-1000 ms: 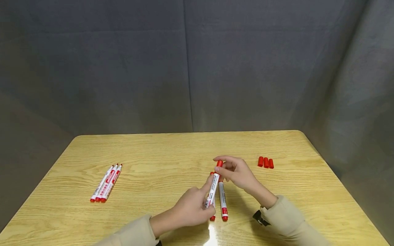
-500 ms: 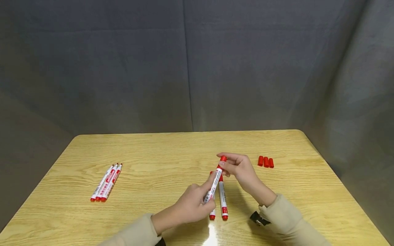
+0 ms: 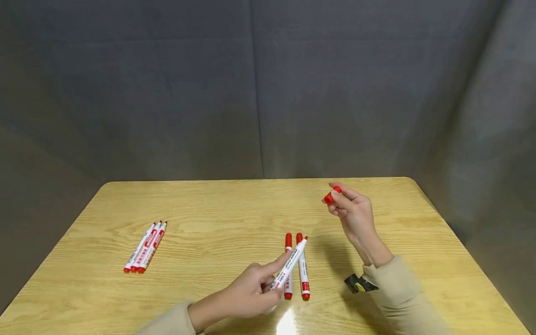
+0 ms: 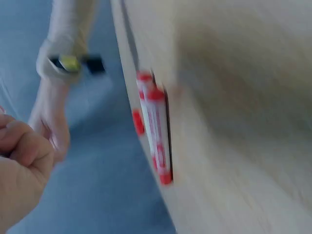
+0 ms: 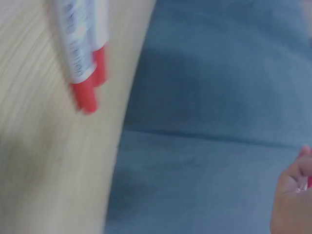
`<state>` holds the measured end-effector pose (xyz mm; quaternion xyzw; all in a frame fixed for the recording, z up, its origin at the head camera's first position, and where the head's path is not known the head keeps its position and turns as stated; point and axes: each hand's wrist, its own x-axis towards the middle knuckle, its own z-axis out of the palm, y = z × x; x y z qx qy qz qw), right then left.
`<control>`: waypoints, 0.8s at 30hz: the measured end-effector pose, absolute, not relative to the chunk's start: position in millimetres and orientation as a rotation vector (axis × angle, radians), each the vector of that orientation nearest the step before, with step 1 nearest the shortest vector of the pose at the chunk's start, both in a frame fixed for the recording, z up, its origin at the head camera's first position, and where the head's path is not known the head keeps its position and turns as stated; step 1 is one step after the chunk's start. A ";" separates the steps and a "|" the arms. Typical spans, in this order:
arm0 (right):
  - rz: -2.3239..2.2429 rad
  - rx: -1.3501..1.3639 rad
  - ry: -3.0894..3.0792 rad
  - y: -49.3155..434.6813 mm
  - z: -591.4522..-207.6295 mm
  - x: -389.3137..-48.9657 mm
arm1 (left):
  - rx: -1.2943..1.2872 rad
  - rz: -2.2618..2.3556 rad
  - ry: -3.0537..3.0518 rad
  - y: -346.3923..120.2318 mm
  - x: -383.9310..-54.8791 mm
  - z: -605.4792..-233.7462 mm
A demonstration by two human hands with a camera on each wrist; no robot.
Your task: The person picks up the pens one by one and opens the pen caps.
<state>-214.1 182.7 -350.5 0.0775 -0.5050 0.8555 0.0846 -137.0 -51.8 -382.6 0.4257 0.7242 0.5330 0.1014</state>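
In the head view my left hand [image 3: 251, 292] holds a white marker [image 3: 290, 264], its bare red tip pointing away to the upper right. Up and to the right, my right hand [image 3: 358, 216] pinches a red marker cap [image 3: 332, 195] above the table. Two capped red markers, the left one [image 3: 288, 242] and the right one [image 3: 305, 277], lie side by side beneath the held marker. The left wrist view is blurred and shows the capped pair [image 4: 161, 131] beside my left hand [image 4: 24, 165]. At the right wrist view's edge, my right hand [image 5: 292, 204] is partly cut off.
Three uncapped markers [image 3: 145, 249] lie together at the left of the wooden table [image 3: 217, 204]. Their tips point away. The right hand and forearm hide part of the table's right side. A grey curtain [image 3: 167, 102] hangs behind the table.
The cap has come off the marker. My right hand has moved up and right with it, now covering where three loose caps lay. My left hand has shifted slightly down-left with the marker.
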 end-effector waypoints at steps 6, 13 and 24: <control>2.405 0.407 -1.859 189.1 -340.9 -207.7 | 1.432 1.658 2.264 -67.1 -139.9 -388.7; 2.406 0.448 -1.917 194.5 -340.2 -203.3 | 1.333 1.637 2.318 -79.3 -143.5 -390.8; 2.303 0.489 -2.085 205.4 -339.2 -193.5 | 1.214 1.582 2.506 -112.9 -153.9 -394.2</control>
